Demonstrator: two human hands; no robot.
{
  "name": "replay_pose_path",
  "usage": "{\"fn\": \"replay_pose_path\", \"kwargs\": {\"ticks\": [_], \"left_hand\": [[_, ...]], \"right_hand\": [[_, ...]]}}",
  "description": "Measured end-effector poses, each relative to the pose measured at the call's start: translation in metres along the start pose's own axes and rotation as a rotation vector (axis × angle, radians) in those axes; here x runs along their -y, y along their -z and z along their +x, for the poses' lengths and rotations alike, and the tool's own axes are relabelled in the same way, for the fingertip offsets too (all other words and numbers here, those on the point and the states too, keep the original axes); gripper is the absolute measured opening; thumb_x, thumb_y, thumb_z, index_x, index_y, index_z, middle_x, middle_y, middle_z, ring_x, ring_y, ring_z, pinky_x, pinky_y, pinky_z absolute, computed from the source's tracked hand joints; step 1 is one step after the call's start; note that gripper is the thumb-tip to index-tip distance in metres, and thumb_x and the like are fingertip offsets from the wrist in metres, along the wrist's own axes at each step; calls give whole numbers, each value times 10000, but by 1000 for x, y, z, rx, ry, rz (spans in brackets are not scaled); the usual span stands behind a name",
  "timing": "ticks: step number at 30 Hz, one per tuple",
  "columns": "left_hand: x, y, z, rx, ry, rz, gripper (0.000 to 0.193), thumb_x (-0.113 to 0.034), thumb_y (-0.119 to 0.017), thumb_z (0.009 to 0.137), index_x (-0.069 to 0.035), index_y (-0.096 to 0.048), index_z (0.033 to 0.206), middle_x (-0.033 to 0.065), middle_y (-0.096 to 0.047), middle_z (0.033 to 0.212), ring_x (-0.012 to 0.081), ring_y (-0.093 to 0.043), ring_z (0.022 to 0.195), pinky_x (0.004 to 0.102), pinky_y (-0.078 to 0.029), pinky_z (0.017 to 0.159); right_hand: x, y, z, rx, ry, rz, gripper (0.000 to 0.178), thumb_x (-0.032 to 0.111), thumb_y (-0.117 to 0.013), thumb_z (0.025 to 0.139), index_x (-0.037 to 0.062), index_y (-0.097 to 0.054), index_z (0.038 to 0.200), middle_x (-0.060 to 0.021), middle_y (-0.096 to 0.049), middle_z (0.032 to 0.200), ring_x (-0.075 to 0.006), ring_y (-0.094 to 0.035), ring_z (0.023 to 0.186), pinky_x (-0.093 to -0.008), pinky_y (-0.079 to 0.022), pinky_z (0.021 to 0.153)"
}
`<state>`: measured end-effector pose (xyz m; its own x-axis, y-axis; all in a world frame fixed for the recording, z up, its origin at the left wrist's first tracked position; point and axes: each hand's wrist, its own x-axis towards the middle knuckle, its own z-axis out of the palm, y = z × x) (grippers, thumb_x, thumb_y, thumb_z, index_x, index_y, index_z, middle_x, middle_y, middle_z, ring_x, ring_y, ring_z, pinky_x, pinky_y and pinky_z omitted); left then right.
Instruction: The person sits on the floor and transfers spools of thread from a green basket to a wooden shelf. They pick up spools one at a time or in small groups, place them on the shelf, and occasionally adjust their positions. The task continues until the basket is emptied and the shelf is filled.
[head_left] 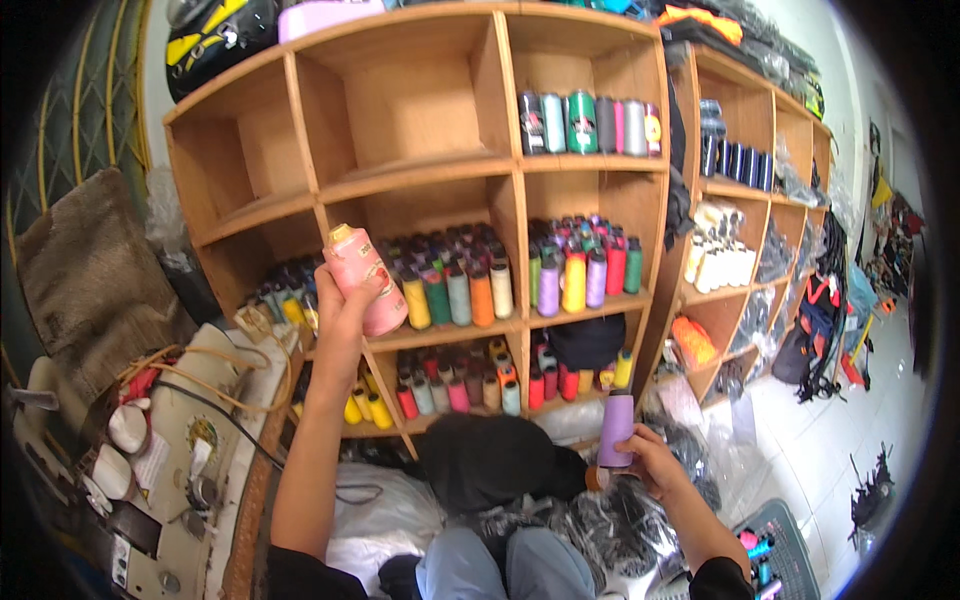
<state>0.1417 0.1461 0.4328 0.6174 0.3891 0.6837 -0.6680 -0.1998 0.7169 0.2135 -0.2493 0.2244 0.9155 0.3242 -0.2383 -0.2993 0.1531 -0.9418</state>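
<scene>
My left hand [345,312] is raised in front of the shelf, its fingers wrapped round a pink thread spool [366,285] with a yellowish top, tilted a little. Lower and to the right, my right hand [655,462] grips a purple thread spool [617,425] that stands nearly upright. An orange-brown piece [597,478] shows just below it; its kind I cannot make out. Behind the pink spool, the wooden shelf [420,183] holds rows of thread spools, among them a yellow spool [415,300] and an orange spool [481,298].
A sewing machine [190,450] with loose cords stands on a table at left. Black cloth [490,460] and plastic bags [620,525] lie below the shelf. A grey basket [795,530] with spools sits at lower right. Another shelf [735,190] stands at right.
</scene>
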Motion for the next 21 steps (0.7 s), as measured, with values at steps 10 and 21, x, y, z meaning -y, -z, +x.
{"fn": "replay_pose_path", "kwargs": {"ticks": [10, 21], "left_hand": [[30, -3, 112, -120, -517, 338, 588, -208, -792, 853, 19, -434, 1261, 194, -578, 1202, 284, -598, 1114, 410, -474, 963], [44, -12, 221, -202, -737, 701, 555, -161, -799, 802, 37, -486, 1214, 215, -526, 1181, 392, -556, 1095, 459, -467, 939]], "right_hand": [[105, -132, 60, 254, 591, -149, 497, 93, -751, 784, 18, -550, 1232, -114, -653, 1156, -202, -649, 1081, -365, -510, 960], [218, -234, 128, 100, 1258, -201, 471, 131, -805, 852, -19, -496, 1175, -153, -709, 1041, -197, -717, 937, -319, -594, 764]]}}
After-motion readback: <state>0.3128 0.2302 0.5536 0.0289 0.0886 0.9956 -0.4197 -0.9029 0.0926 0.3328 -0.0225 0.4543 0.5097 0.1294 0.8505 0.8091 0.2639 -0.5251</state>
